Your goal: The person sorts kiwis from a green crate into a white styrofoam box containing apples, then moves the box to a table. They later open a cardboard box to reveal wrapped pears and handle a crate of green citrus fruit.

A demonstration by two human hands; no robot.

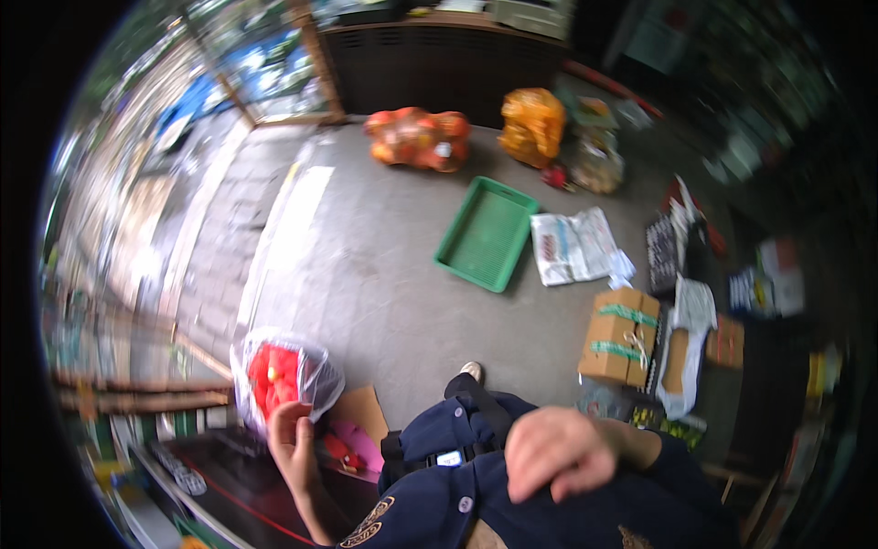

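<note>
My left hand (293,442) is raised at the lower left, thumb apart from the slightly bent fingers, and nothing shows in it. Just beyond its fingertips in the picture sits a clear plastic bag (324,370) with a bright red mesh bag (274,374) inside. Whether the fingers touch the bag is not clear. In front of my dark blue shirt, my right hand (559,449) is loosely curled with its back towards me. Its palm is hidden and the hand is blurred.
A green plastic crate (488,233) lies on the concrete floor beside a white sack (575,246). Farther off are a net sack of onions (420,141) and an orange bag (532,127). To the right stands a taped cardboard box (621,336). A doorway opens left.
</note>
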